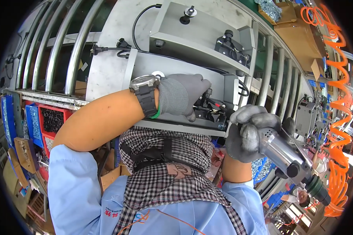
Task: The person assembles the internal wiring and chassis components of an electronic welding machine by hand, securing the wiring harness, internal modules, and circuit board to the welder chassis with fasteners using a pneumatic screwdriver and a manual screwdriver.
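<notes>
An open grey sheet-metal housing lies across the bench in front of me. Inside its right half sits a black mechanism with small knobs and a touch of red. My left hand, gloved in grey, reaches into the housing beside it; its fingers are curled, and whatever they hold is hidden. My right hand, also gloved, is wrapped around a silver pneumatic screwdriver at the housing's right end. The driver's front end points toward the mechanism; its tip is hard to make out.
Beyond stands a second grey housing with black fittings and a power cord. Steel rollers flank the bench on both sides. At left are red bins of small parts. An orange coiled air hose hangs at right, near a cardboard box.
</notes>
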